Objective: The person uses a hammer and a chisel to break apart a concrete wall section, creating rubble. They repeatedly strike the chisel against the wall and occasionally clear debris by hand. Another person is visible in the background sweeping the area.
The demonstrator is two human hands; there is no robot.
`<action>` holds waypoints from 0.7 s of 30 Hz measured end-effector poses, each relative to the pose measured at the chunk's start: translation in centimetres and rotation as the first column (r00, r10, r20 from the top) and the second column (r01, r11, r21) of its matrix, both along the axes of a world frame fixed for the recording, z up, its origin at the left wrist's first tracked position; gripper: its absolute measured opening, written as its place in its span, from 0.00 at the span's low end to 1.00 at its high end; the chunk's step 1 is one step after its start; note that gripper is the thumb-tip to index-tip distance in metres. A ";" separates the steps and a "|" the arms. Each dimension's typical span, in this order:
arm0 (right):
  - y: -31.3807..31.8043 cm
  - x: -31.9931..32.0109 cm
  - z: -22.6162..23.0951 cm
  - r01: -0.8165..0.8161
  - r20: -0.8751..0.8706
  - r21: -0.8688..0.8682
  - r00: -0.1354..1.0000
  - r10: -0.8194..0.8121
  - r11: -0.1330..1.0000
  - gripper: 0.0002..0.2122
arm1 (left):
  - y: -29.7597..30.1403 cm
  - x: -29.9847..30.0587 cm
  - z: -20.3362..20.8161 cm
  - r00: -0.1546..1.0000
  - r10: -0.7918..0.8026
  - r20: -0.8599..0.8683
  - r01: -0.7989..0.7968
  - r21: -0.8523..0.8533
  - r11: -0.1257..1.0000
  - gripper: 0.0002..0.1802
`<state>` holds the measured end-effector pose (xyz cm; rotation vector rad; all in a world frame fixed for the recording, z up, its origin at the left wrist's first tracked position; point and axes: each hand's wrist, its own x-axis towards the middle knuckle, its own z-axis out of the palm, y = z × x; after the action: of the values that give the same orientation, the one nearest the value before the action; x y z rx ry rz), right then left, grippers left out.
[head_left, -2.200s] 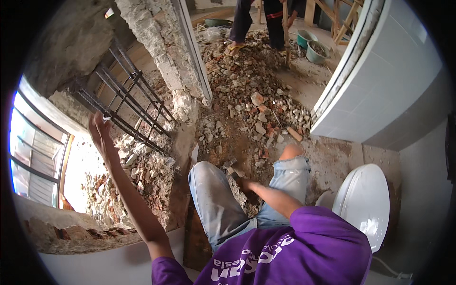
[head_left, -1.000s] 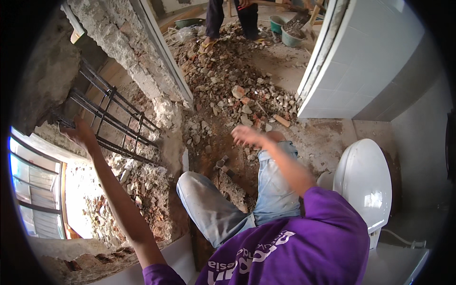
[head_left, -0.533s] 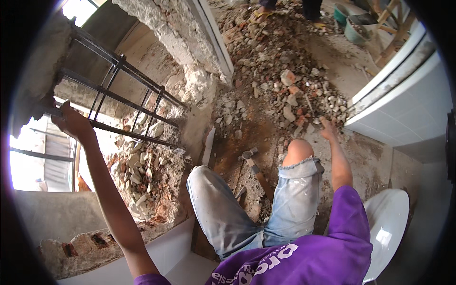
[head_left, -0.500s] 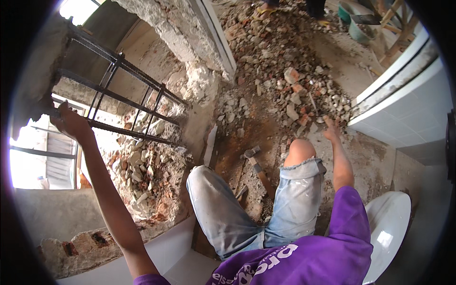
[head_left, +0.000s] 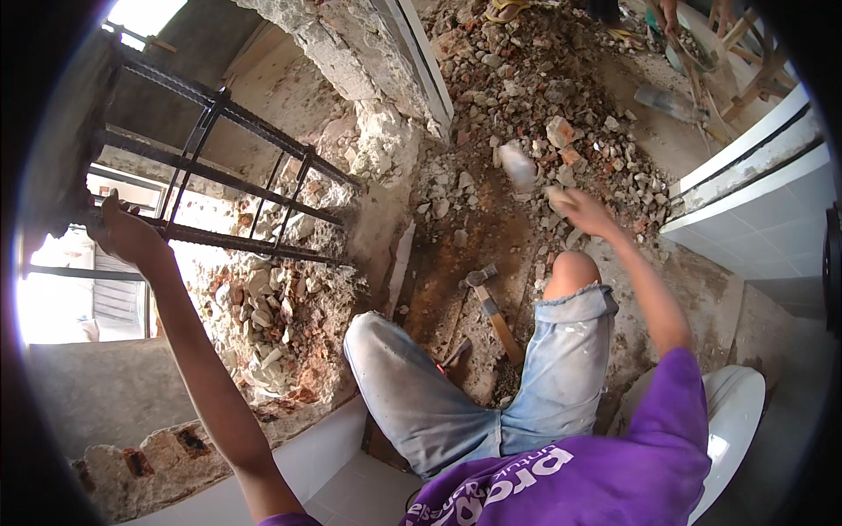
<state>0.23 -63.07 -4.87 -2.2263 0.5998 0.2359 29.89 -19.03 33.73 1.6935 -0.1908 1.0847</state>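
At the left, my left hand (head_left: pixel 127 230) is closed round the lower bar of a rebar cage (head_left: pixel 237 186), beside a broken concrete end (head_left: pixel 66 149). The cage's far end meets crumbled masonry. Over the rubble, my right hand (head_left: pixel 586 213) is closed on the pale handle of what looks like a trowel (head_left: pixel 519 168); its whitish blade is smeared by motion and points up and left. A hammer (head_left: pixel 500 323) with a wooden handle lies on the floor between my knees. Next to it is a small tool (head_left: pixel 455 352) with some red on it.
A rubble heap (head_left: pixel 526 88) spreads ahead, with another person's sandalled foot (head_left: pixel 507 10) and a hand (head_left: pixel 669 16) beyond. A tiled wall (head_left: pixel 763 210) stands right, and a white rounded fixture (head_left: pixel 732 421) is beside my right hip. Broken wall (head_left: pixel 158 460) edges the left.
My right hand has moved left and forward, swinging the trowel-like tool over the rubble. The left hand keeps its hold on the bar. Another person's hand has appeared at the far right.
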 end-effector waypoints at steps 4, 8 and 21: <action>7.9 8.8 -4.2 -0.373 0.023 -0.113 0.925 0.378 0.921 0.09 | 2.0 3.5 -0.8 0.996 -0.042 0.077 0.030 0.152 0.988 0.18; 17.8 12.7 -6.7 -0.265 -0.094 -0.199 0.963 0.251 0.943 0.18 | 1.0 2.5 -0.7 0.995 -0.069 0.068 0.059 0.135 0.989 0.26; 13.1 8.7 -3.4 -0.391 -0.173 -0.310 0.920 0.353 0.867 0.16 | -0.4 -0.7 -0.6 0.983 -0.157 0.096 0.154 0.034 0.987 0.27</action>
<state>8.94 -49.92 -8.31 -2.6736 0.2715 0.4884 29.17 -19.39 33.18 1.6214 -0.3958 1.0526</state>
